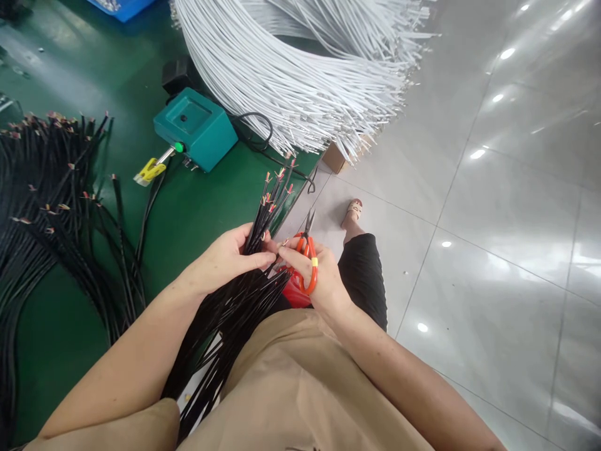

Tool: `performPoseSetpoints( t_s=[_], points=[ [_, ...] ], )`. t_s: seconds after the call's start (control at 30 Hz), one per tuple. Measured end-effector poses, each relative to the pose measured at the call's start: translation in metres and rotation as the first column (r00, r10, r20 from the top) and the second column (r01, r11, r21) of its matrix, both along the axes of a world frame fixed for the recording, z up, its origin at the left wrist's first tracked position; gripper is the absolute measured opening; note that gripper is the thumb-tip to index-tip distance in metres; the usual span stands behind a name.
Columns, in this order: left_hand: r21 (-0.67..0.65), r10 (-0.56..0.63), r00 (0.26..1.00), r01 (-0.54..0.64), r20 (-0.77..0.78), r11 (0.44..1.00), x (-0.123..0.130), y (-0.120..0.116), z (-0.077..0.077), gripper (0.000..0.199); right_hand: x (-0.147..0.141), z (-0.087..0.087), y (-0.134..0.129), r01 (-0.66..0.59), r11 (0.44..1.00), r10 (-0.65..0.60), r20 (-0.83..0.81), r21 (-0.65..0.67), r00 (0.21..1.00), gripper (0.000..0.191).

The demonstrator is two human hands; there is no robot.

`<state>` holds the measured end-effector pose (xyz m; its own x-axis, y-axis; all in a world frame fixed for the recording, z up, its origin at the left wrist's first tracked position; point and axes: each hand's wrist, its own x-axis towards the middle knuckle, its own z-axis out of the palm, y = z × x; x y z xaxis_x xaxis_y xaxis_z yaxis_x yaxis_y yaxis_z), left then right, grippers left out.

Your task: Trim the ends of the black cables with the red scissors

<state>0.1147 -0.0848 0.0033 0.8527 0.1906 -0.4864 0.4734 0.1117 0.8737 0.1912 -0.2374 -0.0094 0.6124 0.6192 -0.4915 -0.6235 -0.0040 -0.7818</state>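
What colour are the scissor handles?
The handles are orange, with a yellow band; best seen in the head view.

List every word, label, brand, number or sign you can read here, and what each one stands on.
None can be read.
Tan top: a dark mark is cut off by the bottom edge; I cannot tell whether it is lettering.
Teal box: no lettering I can make out.
Orange-handled scissors: a plain yellow band, no readable text.
Black cables: any print is too small to see.

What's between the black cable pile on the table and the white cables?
The head view shows a teal box with a yellow clip, a black block and a dark cord.
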Motion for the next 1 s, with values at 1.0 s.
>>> performPoseSetpoints(
  t_s=[1.0],
  points=[
    [-0.030,0.029,0.999,-0.028,0.019,0.999,-0.0005,0.0041,0.0043,0.026,0.0016,0.0022,-0.0078,0.196,0.965,-0.124,0.356,-0.172,0.926,0.018]
  ],
)
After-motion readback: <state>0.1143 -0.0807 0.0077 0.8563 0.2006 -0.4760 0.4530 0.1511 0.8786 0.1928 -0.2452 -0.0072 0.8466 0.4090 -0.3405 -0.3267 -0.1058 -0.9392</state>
